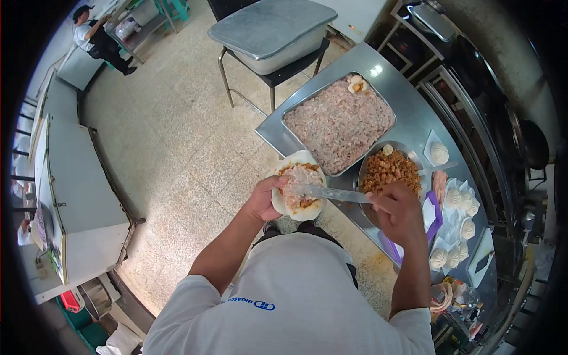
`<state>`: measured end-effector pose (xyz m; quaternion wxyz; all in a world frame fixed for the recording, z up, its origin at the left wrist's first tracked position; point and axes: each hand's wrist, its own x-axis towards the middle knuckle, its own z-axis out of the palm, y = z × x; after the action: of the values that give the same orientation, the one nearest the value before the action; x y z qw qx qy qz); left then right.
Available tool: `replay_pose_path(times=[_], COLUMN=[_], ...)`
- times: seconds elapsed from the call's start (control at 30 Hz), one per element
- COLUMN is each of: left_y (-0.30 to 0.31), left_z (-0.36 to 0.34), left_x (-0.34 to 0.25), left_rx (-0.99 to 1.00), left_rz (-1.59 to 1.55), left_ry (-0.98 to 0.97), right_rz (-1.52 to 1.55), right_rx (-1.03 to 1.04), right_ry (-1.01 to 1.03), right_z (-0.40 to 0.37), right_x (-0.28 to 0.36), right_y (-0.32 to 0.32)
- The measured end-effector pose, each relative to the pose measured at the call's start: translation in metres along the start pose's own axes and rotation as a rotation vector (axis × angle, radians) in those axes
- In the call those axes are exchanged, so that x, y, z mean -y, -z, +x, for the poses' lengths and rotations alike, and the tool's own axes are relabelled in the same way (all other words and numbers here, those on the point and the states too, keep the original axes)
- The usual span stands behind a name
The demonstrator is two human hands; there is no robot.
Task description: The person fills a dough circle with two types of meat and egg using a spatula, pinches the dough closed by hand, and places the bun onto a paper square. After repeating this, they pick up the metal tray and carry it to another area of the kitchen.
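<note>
My left hand [264, 197] is closed around the edge of a round, pale dough wrapper [303, 157], held up flat in front of my body. On the wrapper lies pink minced meat [300, 177] with orange-brown chopped filling showing around it. A clear flat spatula [340, 194] is gripped in my right hand [399, 212], its blade pressed against the meat. Beyond the wrapper, a tray holds pink minced meat filling [340, 121]. Just past my right hand is a bowl of orange-brown chopped filling [390, 171], partly hidden by that hand.
Pleated buns [454, 198] sit on papers on the right side of the metal table [273, 131], near a purple-edged item [436, 216]. A lidded metal container [272, 26] rests on a chair ahead. Another person [97, 38] stands far left.
</note>
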<state>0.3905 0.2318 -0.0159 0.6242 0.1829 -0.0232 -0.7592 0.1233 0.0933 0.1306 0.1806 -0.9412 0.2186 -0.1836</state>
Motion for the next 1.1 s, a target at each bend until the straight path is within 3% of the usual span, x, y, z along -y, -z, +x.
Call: replay_pose_path(times=[0.07, 0.13, 0.2, 0.3, 0.37, 0.43, 0.47, 0.5, 0.53, 0.63, 0.77, 0.83, 0.93, 1.1], left_y=[0.001, -0.001, -0.004, -0.021, -0.049, -0.025, -0.007, 0.002, -0.002, -0.012, -0.005, -0.013, -0.014, -0.007], left_z=[0.000, 0.003, 0.006, 0.006, 0.001, 0.005, 0.011, 0.015, 0.016, 0.019, 0.035, 0.034, 0.040, 0.051], left_x=[0.002, 0.006, 0.009, 0.009, 0.005, -0.008, -0.013, -0.016, -0.014, 0.001, 0.009, 0.010, 0.012, 0.007], left_rx=[0.017, 0.002, -0.009, 0.033, 0.188, 0.156, 0.113, 0.069, 0.117, 0.128, 0.050, -0.008, -0.034, -0.031], left_rz=[-0.138, -0.123, -0.103, -0.046, -0.339, -0.283, -0.149, -0.016, -0.011, -0.107, -0.017, -0.036, -0.057, -0.055], left_ry=[0.022, 0.040, 0.058, 0.003, -0.194, -0.186, -0.154, -0.120, -0.176, -0.288, -0.255, -0.308, -0.446, -0.518], right_rz=[0.006, 0.060, 0.021, 0.018, 0.072, 0.218, 0.225, 0.257, 0.288, 0.384, 0.442, 0.334, 0.314, 0.355], right_rx=[-0.015, 0.043, 0.026, 0.001, -0.004, -0.149, -0.147, -0.154, -0.157, -0.192, -0.205, -0.107, -0.124, -0.099], right_ry=[-0.017, 0.156, 0.143, 0.120, 0.111, -0.085, -0.071, -0.189, -0.312, -0.392, -0.331, -0.250, -0.290, -0.285], right_z=[-0.001, 0.005, 0.011, 0.009, 0.006, 0.002, 0.000, -0.003, -0.006, -0.009, -0.001, 0.004, 0.003, 0.000], right_x=[-0.001, -0.002, -0.009, -0.023, -0.024, -0.021, -0.019, -0.016, -0.013, -0.004, -0.005, -0.019, -0.035, -0.049], right_y=[0.004, 0.001, -0.009, 0.003, 0.006, 0.004, -0.001, -0.011, -0.021, -0.052, -0.063, -0.043, -0.018, -0.010])
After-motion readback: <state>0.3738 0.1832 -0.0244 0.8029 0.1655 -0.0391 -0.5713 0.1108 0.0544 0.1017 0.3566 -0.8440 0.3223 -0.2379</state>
